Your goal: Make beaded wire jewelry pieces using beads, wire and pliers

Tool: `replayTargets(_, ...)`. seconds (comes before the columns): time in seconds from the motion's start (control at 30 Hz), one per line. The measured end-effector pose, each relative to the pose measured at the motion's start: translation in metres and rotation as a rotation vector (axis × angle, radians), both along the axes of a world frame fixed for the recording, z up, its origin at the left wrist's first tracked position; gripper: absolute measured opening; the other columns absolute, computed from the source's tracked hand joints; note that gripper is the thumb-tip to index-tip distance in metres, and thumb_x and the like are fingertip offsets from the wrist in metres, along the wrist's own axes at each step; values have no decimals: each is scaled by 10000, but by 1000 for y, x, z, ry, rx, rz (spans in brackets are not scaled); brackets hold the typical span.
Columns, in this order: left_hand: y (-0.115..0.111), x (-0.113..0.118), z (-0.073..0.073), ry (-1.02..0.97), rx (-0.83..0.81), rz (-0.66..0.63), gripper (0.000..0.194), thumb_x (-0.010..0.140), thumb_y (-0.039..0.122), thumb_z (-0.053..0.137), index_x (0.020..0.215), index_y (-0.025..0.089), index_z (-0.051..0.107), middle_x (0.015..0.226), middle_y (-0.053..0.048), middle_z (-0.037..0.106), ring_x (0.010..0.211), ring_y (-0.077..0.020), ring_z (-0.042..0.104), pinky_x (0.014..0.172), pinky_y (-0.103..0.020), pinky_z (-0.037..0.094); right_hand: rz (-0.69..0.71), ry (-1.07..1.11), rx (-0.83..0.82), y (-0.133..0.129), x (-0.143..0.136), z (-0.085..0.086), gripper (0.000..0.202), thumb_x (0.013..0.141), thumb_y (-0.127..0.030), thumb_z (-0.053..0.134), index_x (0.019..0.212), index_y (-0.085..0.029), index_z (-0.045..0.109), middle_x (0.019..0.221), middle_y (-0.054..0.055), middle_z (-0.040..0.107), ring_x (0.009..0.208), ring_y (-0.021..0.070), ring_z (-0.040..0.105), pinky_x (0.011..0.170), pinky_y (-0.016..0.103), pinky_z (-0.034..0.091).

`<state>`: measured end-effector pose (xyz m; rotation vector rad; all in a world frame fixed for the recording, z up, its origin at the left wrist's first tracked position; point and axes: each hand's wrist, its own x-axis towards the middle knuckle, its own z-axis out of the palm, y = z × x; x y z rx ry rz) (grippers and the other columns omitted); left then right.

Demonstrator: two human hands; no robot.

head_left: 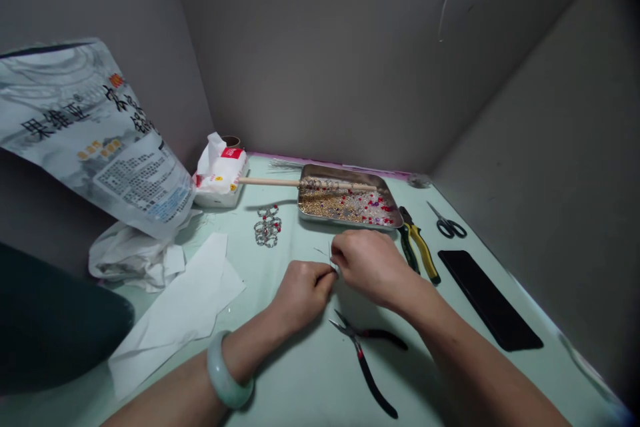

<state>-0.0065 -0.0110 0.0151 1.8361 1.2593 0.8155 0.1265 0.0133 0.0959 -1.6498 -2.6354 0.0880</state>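
Observation:
My left hand [305, 290], with a pale green bangle [226, 370] at its wrist, is closed in a pinch near the middle of the table. Touching or almost touching it, my right hand [365, 263] is also pinched, its fingers curled downward. A thin wire [329, 255] stands up between the fingertips, and a small pale bit shows where the hands meet. Which fingers grip the wire is hard to make out. Red-handled pliers [357, 337] lie with jaws apart just below the hands. Wire rings with red beads [268, 227] lie to the upper left.
Behind the hands is a metal tray [350, 221] of beads, a wooden stick [270, 181] across it. Yellow-green pliers [423, 250], scissors [447, 225] and a black strip [487, 297] lie right. Left are white paper [180, 303], a tissue pack [223, 177] and a large bag [110, 133].

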Motion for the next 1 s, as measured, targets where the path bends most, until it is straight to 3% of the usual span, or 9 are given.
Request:
replayTargets(0.13, 4, -1, 2, -289, -354, -29, 266, 813, 317, 498, 647, 138, 606, 506, 20, 520, 405, -75, 437, 458, -214, 330, -85, 324, 62, 9, 34, 16, 139, 810, -298, 589, 806, -208, 694, 746, 35, 673, 666, 167, 571, 577, 270, 342)
replayTargets(0.23, 4, -1, 2, -434, -506, -113, 250, 788, 344, 555, 784, 111, 646, 572, 7, 552, 385, -55, 424, 419, -202, 315, -260, 640, 1, 17, 62, 15, 253, 856, -387, 528, 799, -183, 668, 644, 5, 599, 557, 119, 498, 541, 248, 349)
replayTargets(0.33, 1, 0, 0, -476, -561, -217, 250, 788, 339, 574, 801, 102, 653, 573, 1, 558, 384, -47, 428, 414, -196, 318, -267, 799, -346, 21, 70, -6, 241, 812, -364, 587, 712, -154, 650, 566, -19, 521, 512, 94, 439, 502, 229, 326)
replayTargets(0.43, -1, 1, -1, -469, -576, -299, 228, 795, 313, 571, 774, 103, 655, 559, 0, 566, 376, -44, 427, 410, -192, 326, -102, 971, -808, 19, 59, -31, 209, 795, -347, 619, 833, -152, 685, 622, -22, 533, 527, 75, 437, 499, 206, 321)
replayTargets(0.53, -2, 0, 0, -449, -574, -332, 209, 799, 286, 560, 761, 105, 658, 555, -1, 576, 368, -42, 431, 403, -186, 332, -1, 1163, -950, 18, 48, -45, 173, 783, -317, 650, 854, -161, 676, 602, -44, 506, 511, 56, 420, 484, 187, 289)
replayTargets(0.77, 0, 1, 1, -493, -531, -180, 209, 786, 293, 567, 729, 106, 642, 554, -16, 601, 363, -54, 476, 399, -185, 352, -49, 1298, -788, 17, 47, -48, 264, 857, -390, 579, 754, -148, 608, 709, -5, 602, 489, 41, 471, 445, 174, 274)
replayTargets(0.9, 3, 1, 2, -585, -508, -43, 226, 767, 324, 596, 731, 105, 643, 556, -21, 612, 365, -71, 505, 397, -195, 366, -155, 1380, -596, 5, 47, -57, 272, 865, -409, 566, 792, -152, 619, 734, 14, 630, 509, 64, 491, 446, 187, 309)
replayTargets(1.0, 5, 1, 4, -644, -496, 27, 236, 753, 339, 614, 737, 105, 645, 559, -17, 613, 369, -79, 518, 401, -204, 386, -261, 1374, -367, -15, 41, -66, 263, 884, -394, 540, 820, -156, 632, 646, 0, 597, 526, 88, 484, 474, 208, 350)
